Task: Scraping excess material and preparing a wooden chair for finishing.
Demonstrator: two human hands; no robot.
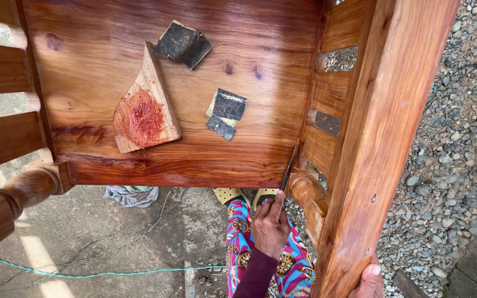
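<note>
Left hand (270,225) pinching brush (290,165) at chair (194,83) seat's 4 o'clock corner; right hand (369,280) gripping side rail (382,149). Seat glossy already, spindles (327,122) at 3 o'clock apparently left.

Outdoor woodworking yard, not an indoor shop. Freshly varnished wooden chair (205,83) stands on bare concrete ground (111,243) beside loose gravel (459,138). Worn sandpaper scraps (224,113) and a stain-smeared wood offcut (144,110) lie on the seat. Cords (95,273) trail across the ground.
</note>
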